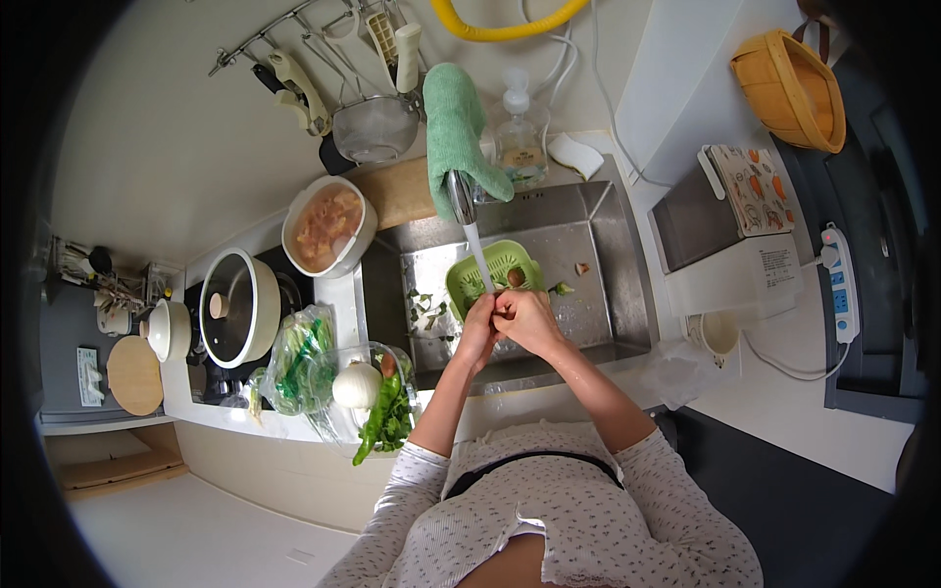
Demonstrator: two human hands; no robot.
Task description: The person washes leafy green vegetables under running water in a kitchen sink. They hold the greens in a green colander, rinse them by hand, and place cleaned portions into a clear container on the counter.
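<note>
My left hand [479,332] and my right hand [529,317] meet over the near edge of a green plastic colander [457,278] in a stainless steel sink [599,287]. Their fingers are bent together at the fingertips; whatever may be between them is hidden. Water [476,250] runs from the metal faucet [461,195] down to my left fingers. Inside the colander, just beyond my right hand, lies a small round brown item [515,277], perhaps a vegetable. Leaf scraps [425,309] lie on the sink floor at left, and a green scrap [562,289] at right.
Left of the sink stand a clear container with a white onion [357,385] and a green pepper [380,411], bagged greens [301,353], a lidded pot [242,309] and a bowl of raw meat [327,226]. A green towel [452,110] drapes the faucet. A power strip [840,283] is at right.
</note>
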